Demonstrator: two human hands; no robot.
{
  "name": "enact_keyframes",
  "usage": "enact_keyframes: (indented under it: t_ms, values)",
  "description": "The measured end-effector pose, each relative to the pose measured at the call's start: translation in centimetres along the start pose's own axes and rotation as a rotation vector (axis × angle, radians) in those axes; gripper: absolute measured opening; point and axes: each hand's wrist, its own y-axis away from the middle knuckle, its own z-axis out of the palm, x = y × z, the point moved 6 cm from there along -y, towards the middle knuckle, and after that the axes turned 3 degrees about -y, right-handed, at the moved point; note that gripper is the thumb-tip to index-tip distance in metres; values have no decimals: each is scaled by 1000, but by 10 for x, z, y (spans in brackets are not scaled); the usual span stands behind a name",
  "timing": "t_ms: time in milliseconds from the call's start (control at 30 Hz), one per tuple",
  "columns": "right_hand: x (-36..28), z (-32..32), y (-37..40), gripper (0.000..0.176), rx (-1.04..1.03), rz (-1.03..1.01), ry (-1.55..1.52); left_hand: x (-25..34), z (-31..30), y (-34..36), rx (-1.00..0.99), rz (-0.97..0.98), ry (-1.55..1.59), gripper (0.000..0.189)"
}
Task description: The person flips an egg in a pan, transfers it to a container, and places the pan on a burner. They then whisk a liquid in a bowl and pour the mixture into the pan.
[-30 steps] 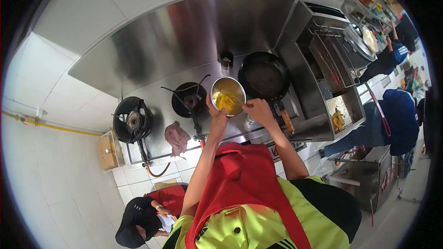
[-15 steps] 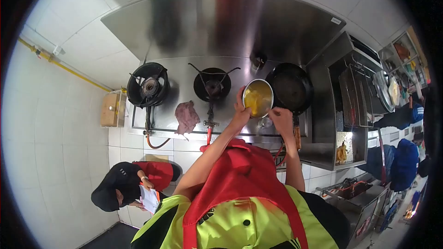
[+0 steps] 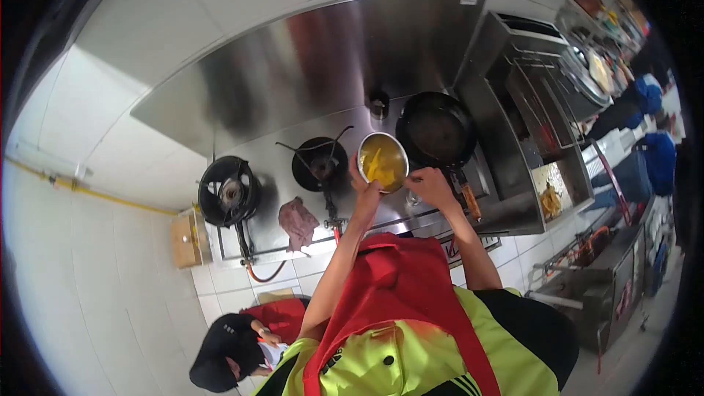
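Note:
A metal bowl (image 3: 397, 151) with yellow pieces (image 3: 380, 169) inside is tilted in my left hand (image 3: 364, 189), which grips its left and near rim. My right hand (image 3: 434, 188) is closed, fingertips pinched together close to the bowl's right edge. Whatever those fingertips hold, if anything, is too small to make out. Just below the bowl, a small clear glass object (image 3: 413, 199) stands partly hidden by my right hand. Behind and to the right, a black frying pan (image 3: 438, 129) with a wooden handle (image 3: 470, 202) sits on the stove.
Two burners, one in the middle (image 3: 320, 165) and one at left (image 3: 229, 192), are on the steel stove top. A crumpled cloth (image 3: 298, 224) lies between them. A dark cup (image 3: 378, 105) stands behind the bowl. Fryer baskets (image 3: 544, 106) are at right. Another person (image 3: 233, 350) is at lower left.
My view has turned, so the stove appears slanted. The bowl stays in my left hand beside the pan, and my right hand is still pinched next to it.

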Motion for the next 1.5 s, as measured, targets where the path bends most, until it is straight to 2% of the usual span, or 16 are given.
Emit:
enact_keyframes:
  t_ms: [67,167,267,367,467,533,633,767,833,967,1033,1167,1267,1333,1433,1500]
  values:
    - [-15,0,-3,31,-91,-135,28,6,6,1,-133,-8,182,88]
    - [-3,-8,-3,31,76,69,-32,12,9,4,-113,107,157,93]
    - [-9,-3,1,31,-11,-141,195,2,7,9,-89,-61,226,93]
    - [-6,-14,-1,31,28,89,-50,0,8,4,-82,-26,84,90]
    - [-14,-6,-4,31,-255,-78,68,0,9,4,-133,-27,245,93]
    - [-6,-20,-4,30,81,14,48,3,10,6,-114,29,163,93]
    - [3,0,-2,29,-130,-120,136,-5,7,2,-47,-65,70,93]
    - [8,-12,0,29,49,-3,2,-8,14,4,-95,-2,134,93]
    - [7,-2,-1,28,-206,-53,-1,-6,19,7,-179,-60,310,92]
    - [11,-12,-3,29,-12,43,55,-2,18,1,-75,8,65,90]
    - [5,-6,-2,28,-217,-45,33,-7,16,1,-103,-23,136,90]
    - [14,-13,-4,28,33,38,80,-12,17,-7,-71,-9,51,91]
    - [6,-9,-5,32,-167,-90,76,-14,15,-4,-53,-92,214,87]
    - [27,-13,-5,31,-25,240,-69,-8,24,-6,-102,-34,179,87]
    - [22,-4,-2,34,-214,18,151,-7,28,-12,-109,-41,177,90]
    - [17,-22,-7,34,33,153,-24,-7,25,-9,-79,-89,175,88]
